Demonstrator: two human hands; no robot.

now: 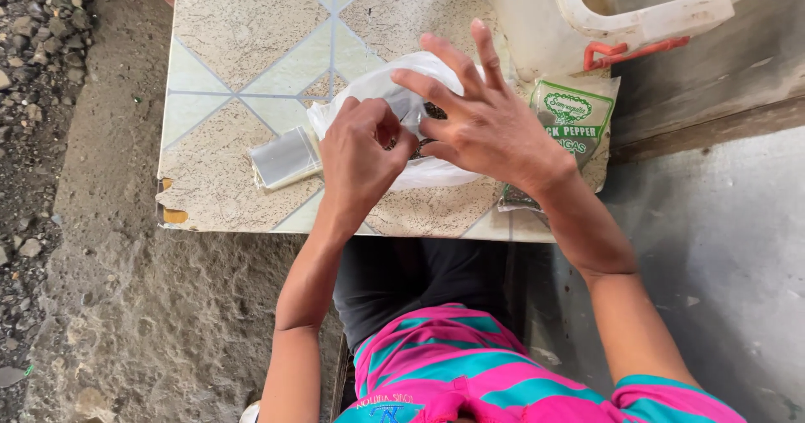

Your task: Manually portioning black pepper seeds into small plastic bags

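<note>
Head view: my left hand (360, 159) pinched the mouth of the white plastic bag (394, 96) on the tiled table (226, 20), my right hand (486, 125) spread open over it; dark contents showed inside, small clear packets (285, 159) lay unfilled beside.

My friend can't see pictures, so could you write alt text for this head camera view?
Seen from above, a person's left hand and right hand work together at a white plastic bag holding dark bits, on a tiled table. A stack of small clear packets lies left of it, a green-printed packet and a white tub right.
</note>
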